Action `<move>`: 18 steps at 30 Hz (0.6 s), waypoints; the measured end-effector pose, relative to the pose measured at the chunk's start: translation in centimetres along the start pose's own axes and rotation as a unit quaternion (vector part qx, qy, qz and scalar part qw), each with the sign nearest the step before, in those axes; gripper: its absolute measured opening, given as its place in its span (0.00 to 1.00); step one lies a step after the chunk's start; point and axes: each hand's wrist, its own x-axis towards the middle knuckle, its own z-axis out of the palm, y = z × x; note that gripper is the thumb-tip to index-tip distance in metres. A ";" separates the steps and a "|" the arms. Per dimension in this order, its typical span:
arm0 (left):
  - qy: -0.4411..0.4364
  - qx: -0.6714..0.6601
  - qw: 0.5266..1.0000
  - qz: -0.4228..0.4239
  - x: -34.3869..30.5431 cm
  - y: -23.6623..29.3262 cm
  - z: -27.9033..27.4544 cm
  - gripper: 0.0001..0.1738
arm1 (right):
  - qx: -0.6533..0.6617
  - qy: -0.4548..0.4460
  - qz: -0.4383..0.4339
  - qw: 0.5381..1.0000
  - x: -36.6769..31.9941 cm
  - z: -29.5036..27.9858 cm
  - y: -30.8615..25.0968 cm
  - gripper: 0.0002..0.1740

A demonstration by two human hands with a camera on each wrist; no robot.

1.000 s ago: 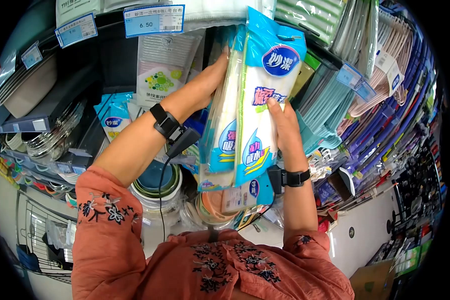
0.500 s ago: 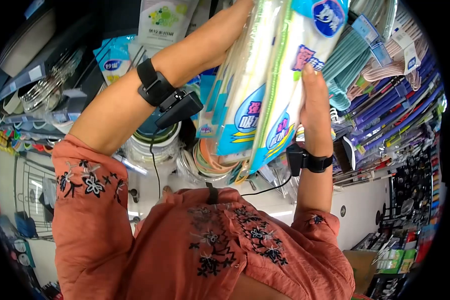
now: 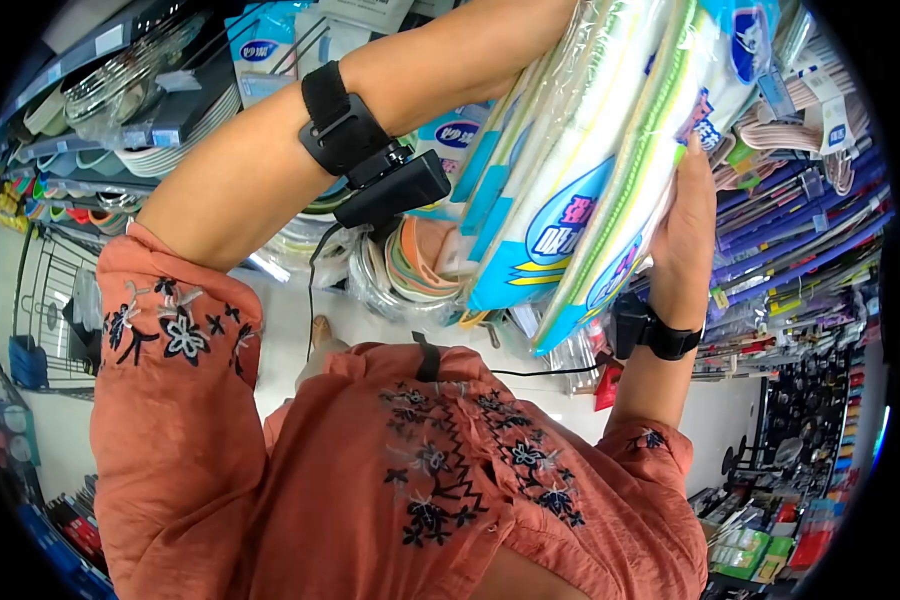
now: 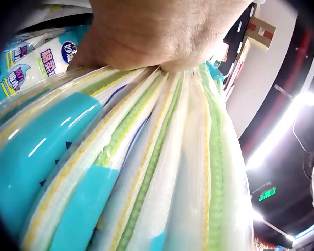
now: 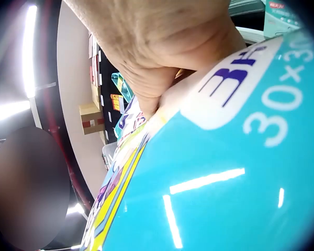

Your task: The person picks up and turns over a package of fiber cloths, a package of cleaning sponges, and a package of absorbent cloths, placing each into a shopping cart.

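Note:
Both hands hold a bundle of flat, plastic-wrapped packs of cleaning cloths (image 3: 560, 215), blue and white with green and yellow edges. My left hand (image 4: 162, 31) grips several packs from above, and their wrap gathers in folds beneath it. In the head view that hand is cut off at the top edge, behind the packs. My right hand (image 3: 684, 215) grips the outermost pack (image 5: 214, 178) by its side, thumb on the printed face and fingers hidden behind. The packs hang tilted, lower ends towards my body.
Behind the bundle stand stacked bowls (image 3: 425, 255) in clear wrap. More cloth packs (image 3: 260, 50) and plates (image 3: 200, 130) fill the left shelf. Pink hangers (image 3: 795, 135) and purple-handled goods (image 3: 800, 230) crowd the right. A wire cart (image 3: 55, 300) stands at the far left.
The bundle has come away from the shelf and shifted right in the head view, both hands moving with it. The head view has tilted down, so the upper price tags are out of sight.

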 end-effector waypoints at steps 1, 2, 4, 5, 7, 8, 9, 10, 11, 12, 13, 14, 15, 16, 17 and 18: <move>-0.015 0.010 1.000 0.017 -0.5 0.2 0.7 0.36 | 0.003 0.004 -0.004 1.000 -0.4 -0.3 -0.1 0.27; -0.030 0.020 0.999 0.033 -1.0 0.5 1.5 0.37 | -0.006 -0.030 -0.001 1.000 -0.9 -0.8 -0.4 0.27; 0.003 0.102 0.994 0.044 -1.6 0.7 2.1 0.39 | -0.035 -0.015 -0.013 0.999 -2.0 -0.7 -0.6 0.28; 0.019 0.145 0.988 0.050 -1.8 0.9 2.3 0.39 | -0.049 -0.008 -0.020 0.999 -2.4 -0.6 -0.6 0.28; 0.007 0.170 0.983 0.071 -2.4 1.0 2.9 0.40 | -0.041 0.044 -0.026 0.998 -3.1 -0.1 -0.4 0.28; 0.012 0.193 0.978 0.078 -2.8 1.2 3.5 0.40 | -0.031 0.062 -0.030 0.997 -3.3 0.3 -0.5 0.28; 0.017 0.215 0.973 0.085 -3.3 1.4 4.1 0.40 | -0.022 0.082 -0.034 0.996 -3.6 0.4 -0.6 0.28; 0.033 0.248 0.964 0.088 -4.0 2.0 4.9 0.41 | -0.036 0.056 -0.021 0.998 -4.1 0.1 -0.6 0.28; 0.062 0.235 0.968 0.065 -4.3 1.8 5.2 0.40 | -0.051 0.031 -0.012 0.998 -4.6 -0.5 -0.6 0.28; 0.092 0.221 0.970 0.044 -4.7 1.6 5.4 0.40 | -0.066 0.006 -0.006 0.998 -4.9 -1.0 -0.5 0.28; 0.135 0.159 0.978 -0.004 -5.2 0.2 5.2 0.39 | -0.063 0.011 0.017 0.998 -5.1 -1.3 -0.1 0.31; 0.175 0.095 0.978 -0.052 -5.3 -1.0 4.8 0.38 | -0.085 0.016 0.015 0.996 -5.5 -1.2 0.3 0.32; 0.167 0.092 0.982 -0.011 -6.3 -0.5 6.2 0.36 | -0.105 0.022 0.014 0.994 -6.0 -0.8 0.8 0.33; 0.172 0.070 0.982 -0.023 -6.9 -1.1 6.0 0.37 | -0.078 0.026 0.030 0.996 -6.7 -0.1 1.3 0.34; 0.178 0.048 0.982 -0.037 -7.7 -2.0 5.5 0.39 | -0.049 0.028 0.047 0.997 -7.2 0.4 1.8 0.35; 0.178 0.018 0.979 -0.097 -8.8 -2.1 5.2 0.39 | -0.041 0.023 0.068 0.997 -7.8 0.2 2.5 0.35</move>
